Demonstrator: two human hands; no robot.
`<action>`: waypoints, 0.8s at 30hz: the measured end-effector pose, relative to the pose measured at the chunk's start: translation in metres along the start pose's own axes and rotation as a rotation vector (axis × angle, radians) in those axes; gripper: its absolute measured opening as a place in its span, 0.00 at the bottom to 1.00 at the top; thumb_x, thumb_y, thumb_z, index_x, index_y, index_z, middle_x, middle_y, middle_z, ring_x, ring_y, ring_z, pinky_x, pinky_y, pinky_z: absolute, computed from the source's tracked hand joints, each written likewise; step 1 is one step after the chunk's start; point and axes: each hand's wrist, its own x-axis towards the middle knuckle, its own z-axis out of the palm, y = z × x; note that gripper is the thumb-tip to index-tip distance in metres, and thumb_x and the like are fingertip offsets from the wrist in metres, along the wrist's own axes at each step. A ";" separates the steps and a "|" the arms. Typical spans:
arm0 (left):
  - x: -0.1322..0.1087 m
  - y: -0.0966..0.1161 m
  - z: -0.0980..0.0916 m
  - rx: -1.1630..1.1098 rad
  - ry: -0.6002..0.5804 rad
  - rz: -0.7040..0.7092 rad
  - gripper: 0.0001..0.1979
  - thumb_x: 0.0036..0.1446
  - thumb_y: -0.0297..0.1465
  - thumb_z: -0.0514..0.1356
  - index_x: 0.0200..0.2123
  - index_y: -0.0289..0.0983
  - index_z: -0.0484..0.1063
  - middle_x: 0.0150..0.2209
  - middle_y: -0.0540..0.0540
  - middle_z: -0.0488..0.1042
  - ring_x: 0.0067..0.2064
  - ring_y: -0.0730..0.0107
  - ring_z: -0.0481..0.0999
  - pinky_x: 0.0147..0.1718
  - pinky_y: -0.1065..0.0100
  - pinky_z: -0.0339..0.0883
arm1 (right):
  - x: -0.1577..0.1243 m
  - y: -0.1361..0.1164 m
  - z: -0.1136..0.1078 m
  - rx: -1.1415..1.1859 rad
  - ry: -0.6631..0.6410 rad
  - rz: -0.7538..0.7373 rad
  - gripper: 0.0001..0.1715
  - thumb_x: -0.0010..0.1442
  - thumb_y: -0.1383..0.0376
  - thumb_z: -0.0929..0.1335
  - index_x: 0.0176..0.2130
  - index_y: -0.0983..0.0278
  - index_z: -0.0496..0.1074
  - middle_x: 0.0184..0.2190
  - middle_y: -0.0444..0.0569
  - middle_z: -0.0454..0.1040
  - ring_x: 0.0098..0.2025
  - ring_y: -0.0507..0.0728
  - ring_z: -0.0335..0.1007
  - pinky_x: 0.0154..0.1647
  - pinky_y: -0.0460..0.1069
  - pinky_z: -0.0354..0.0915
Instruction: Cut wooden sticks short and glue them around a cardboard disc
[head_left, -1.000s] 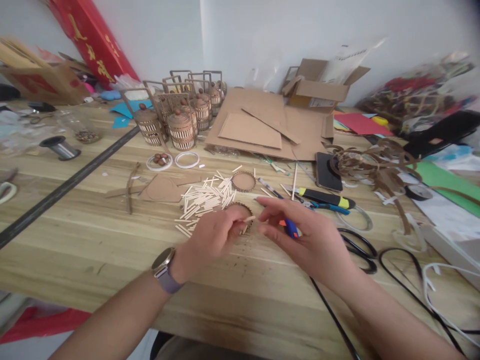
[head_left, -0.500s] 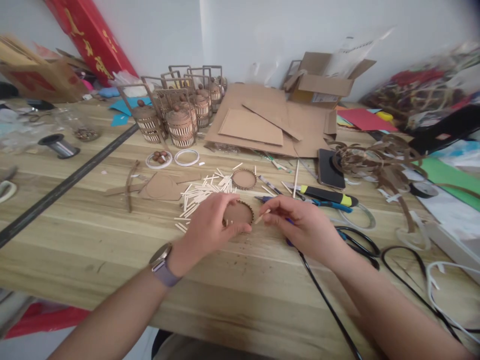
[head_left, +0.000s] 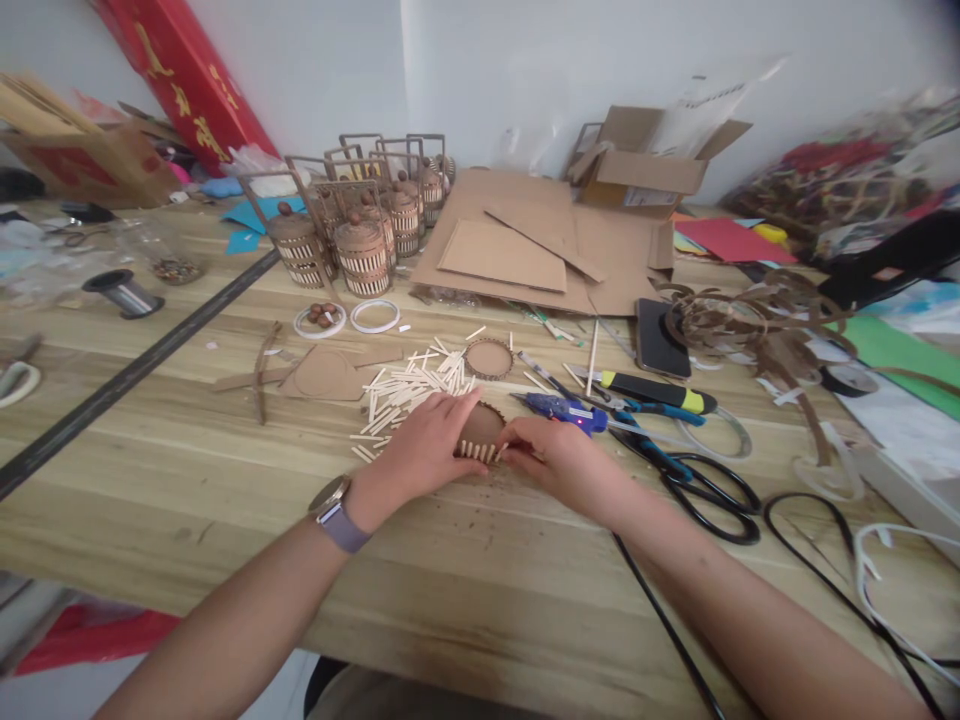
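My left hand (head_left: 431, 440) curls around the left side of a round cardboard base (head_left: 481, 424) with a ridged rim. Several short pale sticks (head_left: 474, 450) stand in a row along its near edge. At the right end of that row, my right hand (head_left: 551, 455) pinches a small wooden stick (head_left: 501, 452) against the rim. Behind my left hand spreads a loose pile of sticks (head_left: 409, 390). A second ridged cardboard disc (head_left: 488, 358) lies just beyond. Right above my right hand rests a blue glue gun (head_left: 566, 411).
Small lidded baskets (head_left: 362, 255) with tall handles stand at the back left, beside cardboard sheets (head_left: 502, 255). To the right lie black-handled scissors (head_left: 712, 495), a utility knife (head_left: 660, 391), a phone (head_left: 661, 338) and cords. A dark metal strip (head_left: 142, 368) crosses the left side.
My right hand has moved left and slightly down, bringing its stick to the base's rim. The base's near edge has tilted into view with its row of sticks, and the glue gun is uncovered.
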 end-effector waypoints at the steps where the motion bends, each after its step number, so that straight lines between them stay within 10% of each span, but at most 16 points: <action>1: 0.000 0.000 0.000 -0.012 0.001 -0.007 0.49 0.42 0.38 0.73 0.64 0.40 0.52 0.54 0.36 0.71 0.56 0.46 0.69 0.51 0.47 0.65 | 0.000 0.000 0.001 0.001 0.001 -0.002 0.08 0.58 0.75 0.65 0.34 0.64 0.73 0.28 0.45 0.77 0.28 0.52 0.70 0.28 0.45 0.61; 24: 0.002 0.002 0.003 -0.117 0.014 0.048 0.39 0.44 0.36 0.72 0.59 0.41 0.61 0.54 0.39 0.70 0.56 0.50 0.66 0.53 0.48 0.62 | 0.000 0.011 0.016 -0.042 0.050 -0.076 0.08 0.59 0.75 0.65 0.33 0.65 0.71 0.28 0.46 0.75 0.30 0.54 0.69 0.31 0.46 0.61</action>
